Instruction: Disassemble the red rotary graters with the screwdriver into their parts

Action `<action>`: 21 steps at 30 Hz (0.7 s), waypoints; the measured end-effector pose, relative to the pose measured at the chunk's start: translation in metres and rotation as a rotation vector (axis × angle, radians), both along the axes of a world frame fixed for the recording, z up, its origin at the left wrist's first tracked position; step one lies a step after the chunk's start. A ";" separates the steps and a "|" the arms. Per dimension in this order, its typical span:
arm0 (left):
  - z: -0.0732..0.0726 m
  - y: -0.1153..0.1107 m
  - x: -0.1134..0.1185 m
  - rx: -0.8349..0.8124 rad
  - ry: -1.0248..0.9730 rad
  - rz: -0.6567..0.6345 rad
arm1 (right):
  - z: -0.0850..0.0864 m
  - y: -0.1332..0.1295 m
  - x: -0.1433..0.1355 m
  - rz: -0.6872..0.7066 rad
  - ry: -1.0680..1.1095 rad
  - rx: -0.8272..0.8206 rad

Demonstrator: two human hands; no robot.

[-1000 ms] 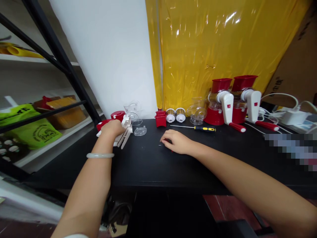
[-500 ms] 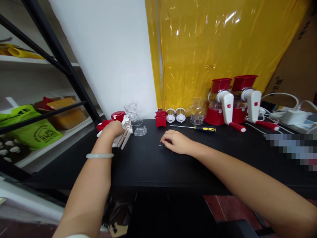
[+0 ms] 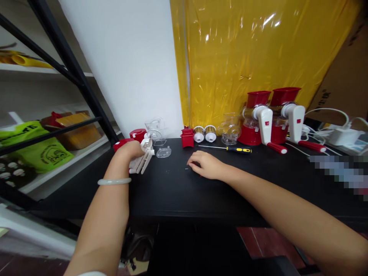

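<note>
My left hand (image 3: 128,150) rests on a pile of white plastic handle parts (image 3: 143,161) at the left of the black table (image 3: 172,191), fingers curled over them. A red part (image 3: 120,143) shows just behind the hand. My right hand (image 3: 205,165) lies palm down near the table's middle, covering a small red piece; a tiny screw (image 3: 186,168) lies by its fingertips. A clear plastic lid (image 3: 163,153) lies right of the white parts.
Along the back stand a red block (image 3: 187,138), two small drums (image 3: 204,133), a clear housing (image 3: 229,130) and two assembled red-and-white grinders (image 3: 273,117). A yellow-handled screwdriver (image 3: 230,148) lies in front. Cables and an adapter (image 3: 343,135) are at right, a black shelf (image 3: 54,130) at left.
My left hand has shifted slightly toward me with the white parts under it. The right hand has stayed in place.
</note>
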State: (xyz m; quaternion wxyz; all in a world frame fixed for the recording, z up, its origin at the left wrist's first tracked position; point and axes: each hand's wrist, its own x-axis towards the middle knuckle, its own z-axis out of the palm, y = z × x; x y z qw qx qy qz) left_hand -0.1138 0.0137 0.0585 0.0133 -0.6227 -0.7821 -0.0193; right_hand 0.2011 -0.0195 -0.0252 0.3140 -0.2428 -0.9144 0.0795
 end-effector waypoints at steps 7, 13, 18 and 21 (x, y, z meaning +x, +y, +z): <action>0.005 -0.007 0.004 -0.134 0.055 0.041 | -0.001 0.001 0.000 -0.001 -0.011 0.007; 0.004 -0.004 0.001 -0.138 0.056 0.057 | -0.002 0.002 0.000 0.010 -0.023 0.024; 0.002 0.001 -0.001 -0.104 0.088 0.066 | -0.001 0.001 -0.001 0.006 -0.025 0.023; -0.002 0.003 -0.004 -0.078 0.108 0.045 | 0.000 0.000 -0.001 0.006 -0.043 0.022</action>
